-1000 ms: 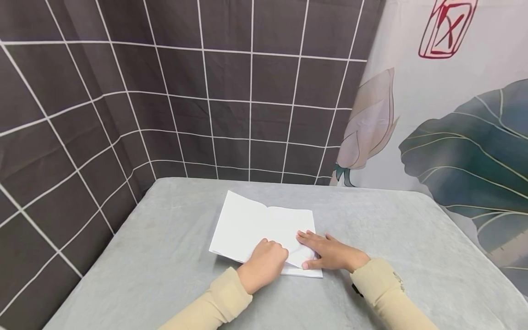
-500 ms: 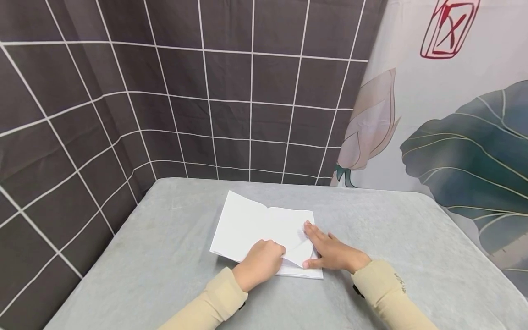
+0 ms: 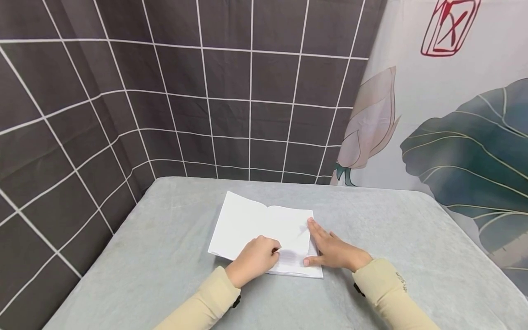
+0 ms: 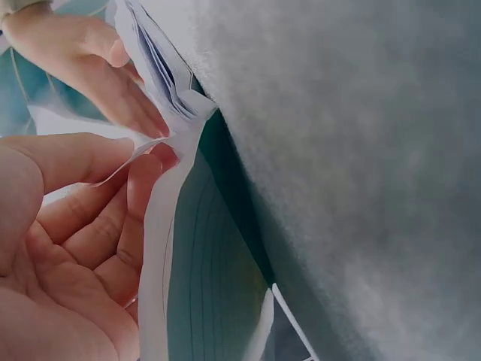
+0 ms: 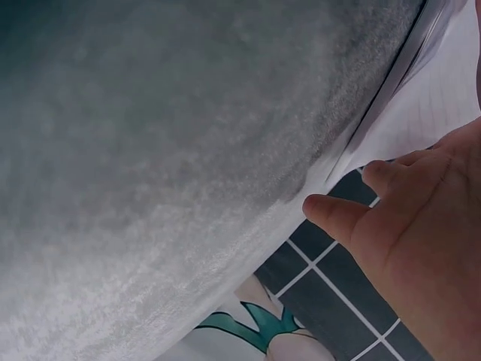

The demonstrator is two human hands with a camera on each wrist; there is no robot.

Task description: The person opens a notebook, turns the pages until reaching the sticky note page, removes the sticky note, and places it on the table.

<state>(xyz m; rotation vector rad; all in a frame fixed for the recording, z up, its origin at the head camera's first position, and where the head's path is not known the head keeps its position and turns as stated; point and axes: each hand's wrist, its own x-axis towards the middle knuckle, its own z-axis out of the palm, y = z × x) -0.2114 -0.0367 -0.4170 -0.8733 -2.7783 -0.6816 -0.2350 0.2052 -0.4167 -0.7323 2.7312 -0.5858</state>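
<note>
An open notebook [image 3: 239, 220] with blank white pages lies on the grey-covered table, its left side lifted off the cloth. My left hand [image 3: 255, 259] pinches the lower edge of a page between thumb and fingers. In the left wrist view that page [image 4: 83, 126] bends up from the thumb, above the notebook's stacked lower edges. My right hand [image 3: 335, 250] rests on the notebook's right margin, fingers extended and thumb near the lower right corner. The right wrist view shows the same hand [image 5: 421, 218] at the notebook's edge, some fingers out of frame.
A grey cloth covers the table [image 3: 165, 256]. Behind and to the left hangs a dark curtain [image 3: 227, 119] with a white grid. A pale curtain with a printed lotus bud [image 3: 367, 128] and large leaf hangs at the right.
My left hand has drawn slightly left with the pinched page, uncovering more of the sheet beneath at the lower right. My right hand's fingers have shifted toward the notebook's right edge.
</note>
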